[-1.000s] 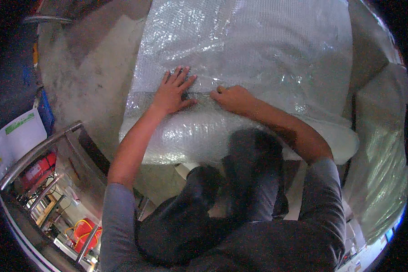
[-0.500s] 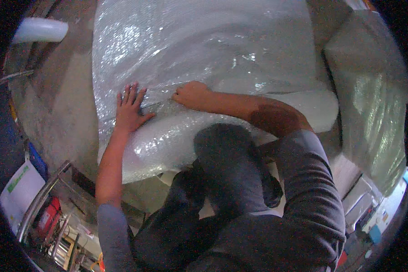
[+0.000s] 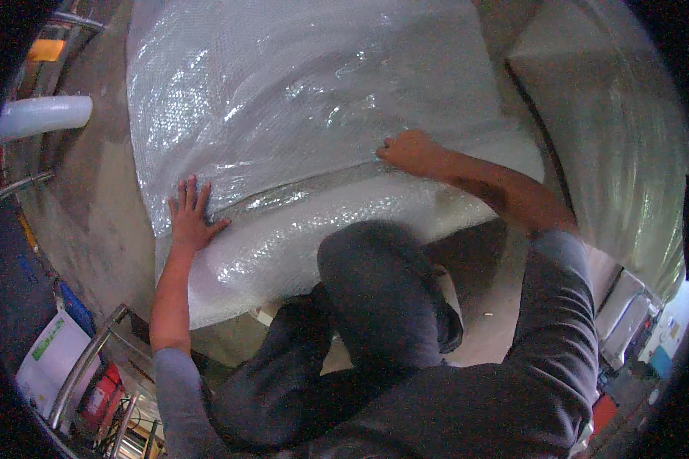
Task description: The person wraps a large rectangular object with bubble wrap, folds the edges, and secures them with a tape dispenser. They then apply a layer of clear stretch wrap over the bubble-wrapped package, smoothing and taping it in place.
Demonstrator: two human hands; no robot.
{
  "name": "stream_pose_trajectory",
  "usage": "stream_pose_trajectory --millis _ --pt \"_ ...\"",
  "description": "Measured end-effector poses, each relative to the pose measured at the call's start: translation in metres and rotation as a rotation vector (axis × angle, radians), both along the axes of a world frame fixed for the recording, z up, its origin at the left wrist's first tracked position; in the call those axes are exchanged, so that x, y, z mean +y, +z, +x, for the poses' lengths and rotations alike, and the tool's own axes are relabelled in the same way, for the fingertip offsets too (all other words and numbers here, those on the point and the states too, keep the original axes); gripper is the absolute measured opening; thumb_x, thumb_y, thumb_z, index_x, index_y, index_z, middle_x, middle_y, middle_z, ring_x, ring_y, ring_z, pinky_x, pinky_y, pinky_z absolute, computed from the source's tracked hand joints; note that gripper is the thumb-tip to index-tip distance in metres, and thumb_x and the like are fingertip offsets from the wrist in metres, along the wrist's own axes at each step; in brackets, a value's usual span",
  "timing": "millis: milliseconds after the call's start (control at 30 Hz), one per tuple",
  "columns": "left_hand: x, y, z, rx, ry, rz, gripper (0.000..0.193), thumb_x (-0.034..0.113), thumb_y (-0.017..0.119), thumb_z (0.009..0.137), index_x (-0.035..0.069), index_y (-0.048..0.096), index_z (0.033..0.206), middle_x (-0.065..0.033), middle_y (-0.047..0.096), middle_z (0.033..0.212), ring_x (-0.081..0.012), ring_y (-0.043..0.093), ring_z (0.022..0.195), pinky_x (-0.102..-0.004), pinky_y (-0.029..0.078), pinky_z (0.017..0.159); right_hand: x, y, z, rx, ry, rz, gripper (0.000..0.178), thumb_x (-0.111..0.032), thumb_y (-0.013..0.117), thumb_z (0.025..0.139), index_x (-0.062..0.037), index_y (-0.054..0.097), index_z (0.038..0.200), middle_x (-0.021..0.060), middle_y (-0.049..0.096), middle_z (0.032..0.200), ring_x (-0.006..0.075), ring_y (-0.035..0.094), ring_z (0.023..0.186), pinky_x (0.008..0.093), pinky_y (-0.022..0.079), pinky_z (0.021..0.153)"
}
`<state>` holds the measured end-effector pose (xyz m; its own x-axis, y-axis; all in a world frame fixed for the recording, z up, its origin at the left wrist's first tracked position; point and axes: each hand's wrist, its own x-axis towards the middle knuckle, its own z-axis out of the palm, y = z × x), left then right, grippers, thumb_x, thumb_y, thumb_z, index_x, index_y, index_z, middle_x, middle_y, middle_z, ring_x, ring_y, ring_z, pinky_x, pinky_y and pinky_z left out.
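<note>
A wide sheet of clear bubble wrap (image 3: pixel 298 84) lies spread on the floor in front of me. Along its near side runs a thick bubble wrap roll (image 3: pixel 306 233), close to my knees. Between sheet and roll a long straight gap or edge shows, stretching from my left hand toward my right. My left hand (image 3: pixel 191 218) lies flat with fingers spread on the wrap at the left end of this line. At its right end my right hand (image 3: pixel 413 151) is closed, knuckles up, against the wrap; whatever sits in its fingers is too small to make out.
A white roll (image 3: pixel 50 115) lies at the far left near metal rails. More clear plastic sheeting (image 3: pixel 628 138) spreads on the right. At lower left stand a bent metal tube frame (image 3: pixel 92 359), a red object (image 3: pixel 103 398) and a white-and-green sheet (image 3: pixel 57 356).
My right hand has moved to the right along the line, and the gap behind it shows longer. My left hand stays flat on the wrap; the whole view has shifted slightly.
</note>
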<state>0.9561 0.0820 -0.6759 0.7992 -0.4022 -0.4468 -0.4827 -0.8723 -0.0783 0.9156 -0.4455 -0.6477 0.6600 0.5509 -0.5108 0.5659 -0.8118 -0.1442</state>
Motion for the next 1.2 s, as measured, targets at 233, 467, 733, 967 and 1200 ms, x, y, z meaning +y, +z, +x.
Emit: stream_pose_trajectory --millis 233,467,733,967,1200 --pt "-0.034 0.023 0.003 0.067 0.075 0.186 0.098 0.065 0.067 0.078 0.018 0.027 0.154 -0.016 0.011 0.163 -0.0391 0.01 0.149 -0.0644 0.018 0.114 -0.049 0.04 -0.073 -0.32 -0.473 0.25 0.017 -0.023 0.053 0.095 -0.0086 0.061 0.1 0.0149 0.061 0.088 0.0337 0.066 0.084 0.0465 0.054 0.073" --pt "-0.113 0.002 -0.01 0.079 -0.203 -0.249 0.085 0.064 0.062 0.082 0.027 0.032 0.152 -0.0135 0.017 0.162 -0.0392 0.014 0.149 -0.0614 0.013 0.117 -0.026 0.018 -0.138 -0.129 -0.693 0.019 0.023 -0.025 0.049 0.099 -0.009 0.064 0.106 0.016 0.064 0.095 0.0323 0.065 0.085 0.0459 0.052 0.069" --pt "-0.102 -0.001 0.009 0.22 -0.06 -0.613 0.105 0.049 0.078 0.071 0.018 0.024 0.155 -0.0103 0.019 0.162 -0.034 0.012 0.15 -0.0561 0.009 0.121 0.059 0.062 -0.052 0.129 -0.429 0.199 0.027 -0.02 0.047 0.097 -0.004 0.054 0.117 0.0207 0.065 0.098 0.0377 0.067 0.087 0.0508 0.054 0.072" --pt "-0.078 -0.004 0.011 0.162 -0.164 -0.574 0.109 0.044 0.084 0.06 0.016 0.032 0.151 -0.0074 0.025 0.161 -0.0306 0.018 0.149 -0.051 0.012 0.122 0.19 -0.02 0.005 -0.024 0.014 0.458 0.018 -0.013 0.053 0.09 -0.0048 0.056 0.105 0.016 0.064 0.092 0.038 0.069 0.078 0.0492 0.056 0.065" --pt "-0.077 -0.012 0.011 0.103 -0.144 -0.554 0.108 0.048 0.084 0.058 0.017 0.035 0.15 -0.0057 0.026 0.16 -0.0294 0.02 0.149 -0.0505 0.015 0.121 0.224 -0.038 0.013 -0.092 0.085 0.533 0.018 -0.015 0.055 0.088 -0.0048 0.058 0.103 0.0146 0.065 0.087 0.0353 0.07 0.078 0.047 0.057 0.062"
